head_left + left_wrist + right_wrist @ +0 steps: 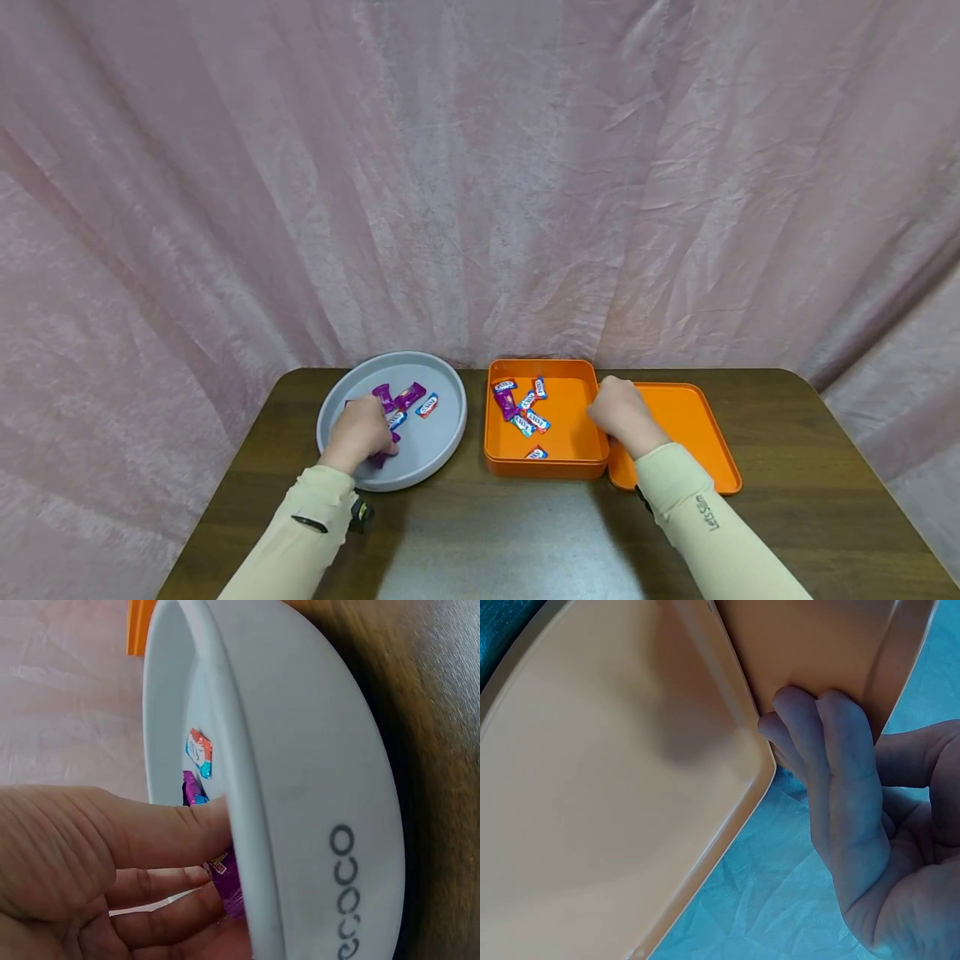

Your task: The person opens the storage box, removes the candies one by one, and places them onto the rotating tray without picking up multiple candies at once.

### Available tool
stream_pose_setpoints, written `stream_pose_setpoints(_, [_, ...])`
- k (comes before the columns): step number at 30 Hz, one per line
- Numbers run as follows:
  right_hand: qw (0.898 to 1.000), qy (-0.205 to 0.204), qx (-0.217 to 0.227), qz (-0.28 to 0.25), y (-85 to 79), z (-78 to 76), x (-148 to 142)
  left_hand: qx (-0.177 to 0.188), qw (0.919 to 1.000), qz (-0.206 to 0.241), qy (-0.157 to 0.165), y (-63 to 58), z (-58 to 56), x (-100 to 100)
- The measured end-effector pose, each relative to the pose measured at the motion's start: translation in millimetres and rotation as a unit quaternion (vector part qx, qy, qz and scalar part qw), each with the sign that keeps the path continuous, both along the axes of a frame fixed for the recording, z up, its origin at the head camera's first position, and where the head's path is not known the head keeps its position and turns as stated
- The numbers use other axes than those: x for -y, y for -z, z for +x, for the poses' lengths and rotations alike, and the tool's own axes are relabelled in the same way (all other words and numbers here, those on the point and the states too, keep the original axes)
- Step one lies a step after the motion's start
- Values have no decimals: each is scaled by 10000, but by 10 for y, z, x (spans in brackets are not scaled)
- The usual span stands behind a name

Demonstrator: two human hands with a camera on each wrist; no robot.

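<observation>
My left hand (360, 433) reaches into the round grey tray (446, 446), its thumb and fingers around a purple-wrapped candy (227, 885). The rim hides the thumb tip in the left wrist view. More purple candies (410, 395) and blue-and-white wrapped candies (427, 406) lie beside it in the tray. My right hand (624, 412) grips the right wall of the open orange box (547, 469); in the right wrist view its fingers (847, 750) press on that wall. Inside the box, mostly toward its left, are several blue-and-white candies (537, 421) and a purple candy (506, 405).
An orange lid (686, 425) lies flat to the right of the box, partly under my right forearm. Both stand on a dark wooden table (795, 500). A pink curtain (480, 183) hangs behind the table's far edge.
</observation>
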State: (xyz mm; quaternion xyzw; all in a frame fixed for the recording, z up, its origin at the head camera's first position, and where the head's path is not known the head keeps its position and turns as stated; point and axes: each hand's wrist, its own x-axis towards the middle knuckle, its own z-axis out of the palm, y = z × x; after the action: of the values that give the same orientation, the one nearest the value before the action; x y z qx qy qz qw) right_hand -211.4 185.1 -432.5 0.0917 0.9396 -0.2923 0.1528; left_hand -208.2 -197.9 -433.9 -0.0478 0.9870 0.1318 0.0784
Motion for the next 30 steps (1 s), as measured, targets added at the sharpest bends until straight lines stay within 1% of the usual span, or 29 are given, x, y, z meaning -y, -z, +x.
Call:
stream_pose_setpoints(4, [10000,27,0,-44,5,0,5,30,9997,-98,-218,20,-8,21])
stream_pose_setpoints(7, [10000,7,-15,-29,2,7,5,1,9997,-83,-249,21,-10,31])
stream_pose_setpoints(13, [10000,27,34,-33,-16,7,5,-107,9994,-126,-309,-38,4,40])
stream_pose_setpoints(15, [10000,51,59,-21,-18,0,4,-230,9991,-110,-327,-62,4,28])
stream_pose_setpoints(17, [10000,63,56,-26,-20,-1,1,-475,9983,-70,-329,-80,1,-4])
stream_pose_setpoints(18, [10000,64,43,-25,-21,-1,0,-653,9974,-36,-301,-91,-3,-33])
stream_pose_setpoints(20, [10000,61,16,-28,-22,-2,0,-1039,9944,67,-160,-118,-13,-113])
stream_pose_setpoints(22, [10000,35,-10,-34,-19,-2,-2,-1409,9898,211,55,-135,-32,-228])
stream_pose_setpoints(24, [10000,-7,-49,61,-14,-7,0,-1639,9852,382,335,-161,-47,-376])
stream_pose_setpoints(26, [9999,-29,-73,144,-5,-12,2,-1741,9809,629,597,-180,-64,-545])
stream_pose_setpoints(30, [9997,-33,-107,209,6,-13,9,-1737,9742,1040,1000,-197,-72,-900])
